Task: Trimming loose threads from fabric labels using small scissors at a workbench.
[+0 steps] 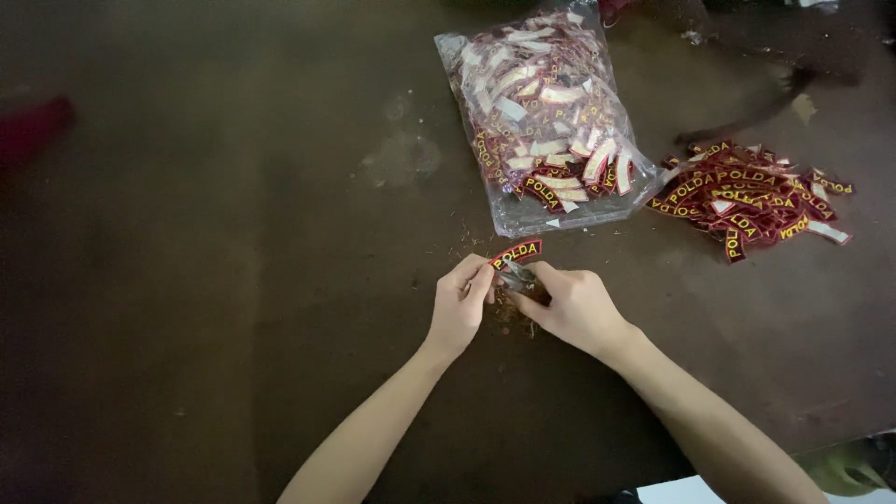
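Left grip: the left hand [459,303] pinches the lower left end of a patch [516,253] between thumb and fingertips, fingers closed on it.
Right grip: the right hand [574,306] is curled around a small metal tool [516,274], thumb and fingers closed on it; what kind of tool it is cannot be told.
Patch: a curved red strip with a dark band and yellow letters, held just above the table [233,280], face up, its right end free and tilted upward.
Tool and patch: the tool's tip lies right under the patch, seemingly touching its lower edge.
Scraps: a small heap of thread trimmings [513,313] lies on the table between and under the two hands.
Bag: a clear plastic bag [546,112] full of the same patches, many showing their white backs, lies just beyond the hands, toward the far edge.
Pile: a loose pile of patches [747,201] lies to the right of the bag, near it and well apart from the hands.
Table: dark brown, worn, with a pale smudge left of the bag.
Arms: both forearms are bare and come in from the bottom edge.
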